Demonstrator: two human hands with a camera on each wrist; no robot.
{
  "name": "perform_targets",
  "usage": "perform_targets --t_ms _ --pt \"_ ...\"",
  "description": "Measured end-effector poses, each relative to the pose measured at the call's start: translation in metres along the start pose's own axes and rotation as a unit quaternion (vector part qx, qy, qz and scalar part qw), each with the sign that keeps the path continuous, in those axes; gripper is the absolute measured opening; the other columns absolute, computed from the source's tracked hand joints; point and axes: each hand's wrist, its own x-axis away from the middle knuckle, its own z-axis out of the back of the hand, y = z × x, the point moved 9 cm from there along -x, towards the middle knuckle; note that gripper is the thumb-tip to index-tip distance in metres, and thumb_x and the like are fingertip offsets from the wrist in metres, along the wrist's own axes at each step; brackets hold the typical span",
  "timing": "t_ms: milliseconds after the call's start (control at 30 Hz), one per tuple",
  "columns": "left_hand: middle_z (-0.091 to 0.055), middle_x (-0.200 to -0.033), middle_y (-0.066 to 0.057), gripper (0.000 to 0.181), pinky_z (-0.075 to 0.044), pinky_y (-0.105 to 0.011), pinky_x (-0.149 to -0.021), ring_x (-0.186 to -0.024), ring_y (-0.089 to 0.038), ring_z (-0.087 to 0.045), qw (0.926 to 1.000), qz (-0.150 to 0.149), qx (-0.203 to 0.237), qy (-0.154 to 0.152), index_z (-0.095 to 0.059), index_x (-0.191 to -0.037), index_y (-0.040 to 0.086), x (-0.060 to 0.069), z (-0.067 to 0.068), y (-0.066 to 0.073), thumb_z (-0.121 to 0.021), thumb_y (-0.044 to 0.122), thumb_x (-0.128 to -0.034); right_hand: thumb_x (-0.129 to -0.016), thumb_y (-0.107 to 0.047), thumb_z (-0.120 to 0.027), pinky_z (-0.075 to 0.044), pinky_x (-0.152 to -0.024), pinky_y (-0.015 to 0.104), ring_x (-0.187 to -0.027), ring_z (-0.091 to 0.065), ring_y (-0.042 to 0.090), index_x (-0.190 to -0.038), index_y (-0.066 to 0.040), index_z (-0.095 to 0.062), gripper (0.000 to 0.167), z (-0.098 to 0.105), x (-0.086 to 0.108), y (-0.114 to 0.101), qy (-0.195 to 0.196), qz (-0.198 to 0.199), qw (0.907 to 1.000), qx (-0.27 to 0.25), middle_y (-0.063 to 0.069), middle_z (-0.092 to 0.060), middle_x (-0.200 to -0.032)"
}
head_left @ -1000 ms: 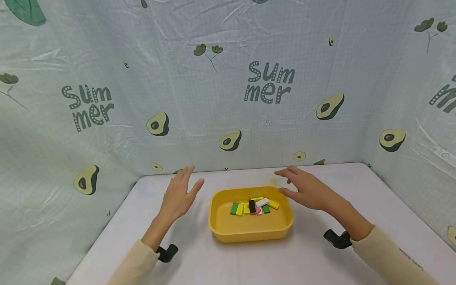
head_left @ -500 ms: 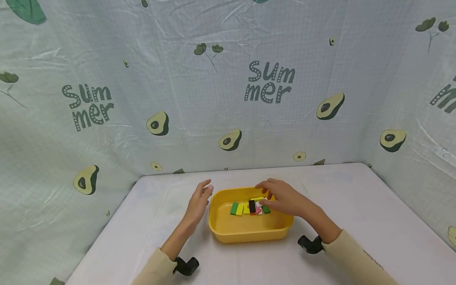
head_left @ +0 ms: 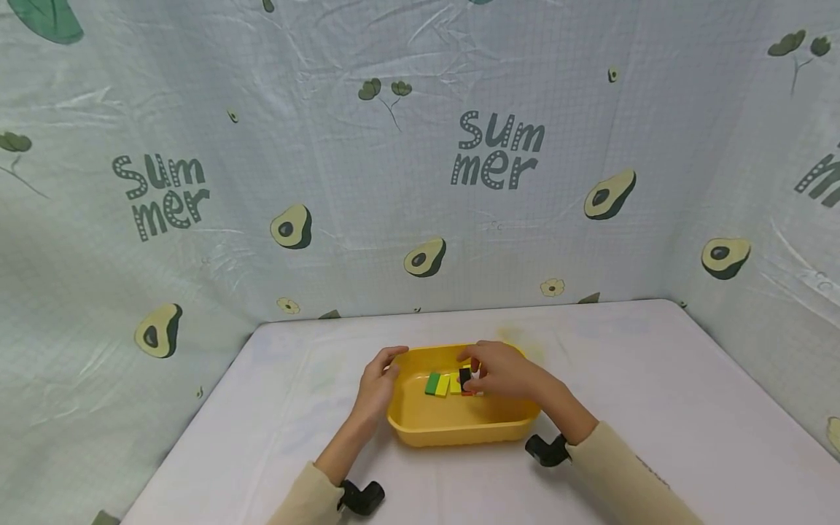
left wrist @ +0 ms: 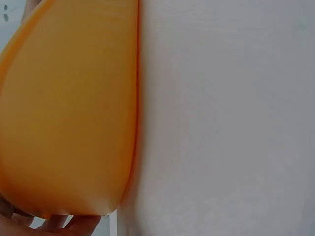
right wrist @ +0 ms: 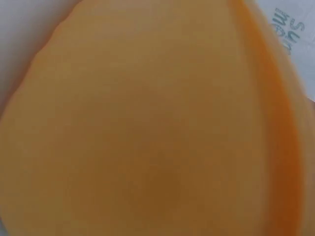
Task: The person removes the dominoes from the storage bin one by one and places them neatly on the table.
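A yellow plastic tray (head_left: 420, 436) stands on the white-covered table, with small domino-like blocks inside. My left hand (head_left: 377, 386) holds the tray's left end, thumb at the rim and fingers along the outside; the left wrist view shows its fingers (left wrist: 81, 225) against the tray wall. My right hand (head_left: 505, 370) reaches over the right side into the tray. Its thumb touches or nearly touches a black block (head_left: 465, 375), with the index finger apart on the far side. A green block (head_left: 432, 383) and a yellow block (head_left: 442, 385) lie left of it. The right hand hides other blocks.
The tray wall (right wrist: 147, 123) fills most of the right wrist view. A pale printed sheet (head_left: 354, 182) hangs behind the table and at its sides. The white tabletop (head_left: 623, 350) extends around the tray.
My left hand has moved right and onto the tray's left end. My right hand has moved left and down from the tray's right rim to the blocks, which lie about where they were.
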Motion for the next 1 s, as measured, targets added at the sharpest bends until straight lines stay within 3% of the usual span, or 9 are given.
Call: perform_targets --t_ms 233,467,800,1000 --pt "-0.053 -0.152 -0.018 0.038 -0.042 -0.055 -0.116 -0.138 -0.037 -0.053 0.9999 -0.008 0.01 0.002 -0.057 -0.142 0.008 -0.004 -0.004 -0.003 -0.04 0.005 -0.1079 -0.088 -0.024 -0.082 -0.047 -0.077 0.03 -0.083 -0.052 0.015 -0.125 -0.007 -0.069 0.042 -0.009 0.0 0.009 0.016 -0.019 0.9997 -0.001 0.004 -0.063 -0.092" --pt "-0.061 -0.141 -0.019 0.041 -0.046 -0.053 -0.112 -0.129 -0.034 -0.06 0.9995 -0.004 0.03 0.011 -0.052 -0.149 0.011 -0.003 0.0 -0.008 -0.049 0.017 -0.1086 -0.09 -0.024 -0.08 -0.046 -0.077 0.028 -0.082 -0.051 0.014 -0.127 -0.008 -0.07 0.042 -0.011 -0.005 0.014 0.028 -0.039 0.9988 -0.01 -0.001 -0.06 -0.088" --pt "-0.038 -0.166 -0.013 0.05 -0.022 -0.054 -0.128 -0.157 -0.034 -0.028 0.9911 -0.035 0.123 -0.037 -0.047 -0.154 0.007 -0.003 -0.008 -0.018 -0.049 0.014 -0.105 -0.089 -0.025 -0.08 -0.043 -0.073 0.028 -0.078 -0.05 0.014 -0.123 -0.006 -0.072 0.04 -0.012 -0.008 0.015 0.032 -0.02 0.9992 0.011 -0.003 -0.057 -0.081" --pt "-0.034 -0.168 -0.011 0.051 -0.018 -0.052 -0.129 -0.158 -0.032 -0.025 0.9851 -0.047 0.155 -0.057 -0.043 -0.156 0.005 0.0 -0.012 -0.022 -0.045 0.01 -0.1051 -0.089 -0.025 -0.08 -0.04 -0.07 0.028 -0.074 -0.049 0.013 -0.122 -0.004 -0.072 0.039 -0.015 -0.008 0.015 0.031 -0.021 0.9991 0.018 -0.003 -0.055 -0.078"
